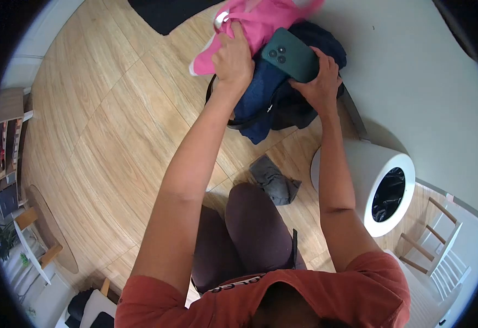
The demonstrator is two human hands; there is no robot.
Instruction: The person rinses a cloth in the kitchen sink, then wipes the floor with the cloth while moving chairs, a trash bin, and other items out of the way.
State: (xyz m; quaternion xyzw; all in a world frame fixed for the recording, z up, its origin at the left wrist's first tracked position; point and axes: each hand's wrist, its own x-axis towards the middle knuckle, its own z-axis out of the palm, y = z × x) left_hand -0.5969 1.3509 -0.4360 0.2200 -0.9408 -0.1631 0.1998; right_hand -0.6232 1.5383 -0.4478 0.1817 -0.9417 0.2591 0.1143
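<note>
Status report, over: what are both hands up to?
Left fingers on bright pink cloth. Right fingers gripping dark green rectangular phone. Nearest clutter: dark blue fabric heap beneath phone.

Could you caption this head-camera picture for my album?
Left hand on pink fabric, right hand gripping a green phone, above dark clothes heaped on a wood-look floor.

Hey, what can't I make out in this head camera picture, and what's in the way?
All in the head view:
- Screen of the green phone: faces away, in the right hand.
- Pink cloth: partly covered by the left hand, cut off by the top edge.
- Dark mat: cut off by the top edge.
- Shirt lettering: too small and slanted to read.
</note>
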